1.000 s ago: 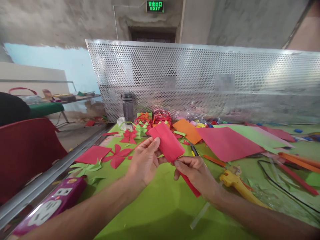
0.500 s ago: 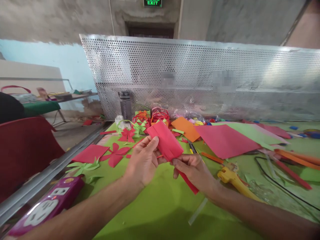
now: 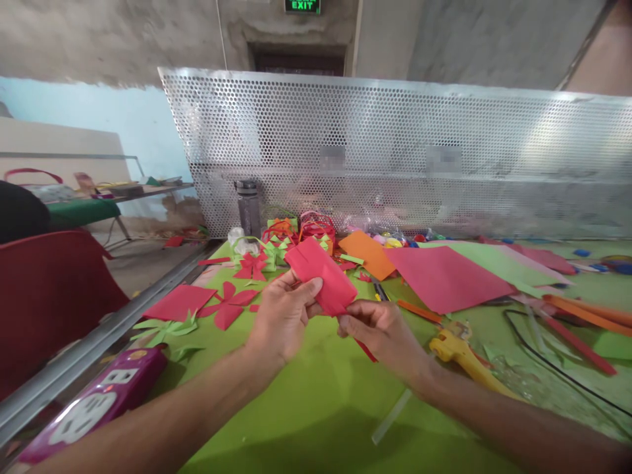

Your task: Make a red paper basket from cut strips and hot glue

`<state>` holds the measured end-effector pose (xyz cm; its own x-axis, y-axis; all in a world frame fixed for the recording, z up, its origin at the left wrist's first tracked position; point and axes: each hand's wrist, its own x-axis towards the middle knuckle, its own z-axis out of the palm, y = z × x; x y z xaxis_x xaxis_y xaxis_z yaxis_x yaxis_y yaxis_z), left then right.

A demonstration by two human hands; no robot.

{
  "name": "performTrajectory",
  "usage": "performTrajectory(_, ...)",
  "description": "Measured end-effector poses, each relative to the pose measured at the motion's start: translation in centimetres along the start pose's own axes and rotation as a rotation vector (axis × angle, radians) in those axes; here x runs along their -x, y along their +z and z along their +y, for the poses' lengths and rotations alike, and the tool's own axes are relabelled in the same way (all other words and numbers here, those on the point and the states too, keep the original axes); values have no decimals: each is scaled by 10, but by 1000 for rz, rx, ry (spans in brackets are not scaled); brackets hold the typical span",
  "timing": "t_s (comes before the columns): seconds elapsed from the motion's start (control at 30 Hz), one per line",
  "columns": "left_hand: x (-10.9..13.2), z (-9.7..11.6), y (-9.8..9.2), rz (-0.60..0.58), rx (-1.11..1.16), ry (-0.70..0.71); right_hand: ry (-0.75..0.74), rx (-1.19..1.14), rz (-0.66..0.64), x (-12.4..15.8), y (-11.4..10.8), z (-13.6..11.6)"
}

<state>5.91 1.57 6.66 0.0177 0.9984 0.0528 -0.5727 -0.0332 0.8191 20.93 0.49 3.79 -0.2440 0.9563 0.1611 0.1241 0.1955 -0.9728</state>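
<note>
Both hands hold a folded red paper [image 3: 320,274] above the green tabletop [image 3: 306,395]. My left hand [image 3: 282,315] pinches its left edge with thumb and fingers closed. At the paper's lower end, my right hand [image 3: 382,332] grips it with fingers curled, and a red strip of the same paper pokes out below the palm. The paper tilts up and away from me.
Red paper flowers [image 3: 228,305], green cut-outs [image 3: 165,328], a yellow glue gun [image 3: 467,359], loose red [image 3: 444,276], orange [image 3: 368,253] and green sheets lie about. A purple power strip [image 3: 93,408] sits at the left edge. A perforated metal screen [image 3: 395,151] and a grey bottle [image 3: 247,207] stand behind. A red chair [image 3: 49,289] stands to the left.
The folded red paper looks shorter and sits lower between my hands. My left thumb has slid further onto it and the strip under my right hand shows less.
</note>
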Motion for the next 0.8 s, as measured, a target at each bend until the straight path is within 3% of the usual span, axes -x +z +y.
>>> performTrajectory(0.37, 5, -2, 4, -32, -26, 72, 47, 4, 167, 2, -2, -9)
performTrajectory(0.8, 8, -6, 6, -37, -58, 147, 195, -146, 154, -3, -3, -10)
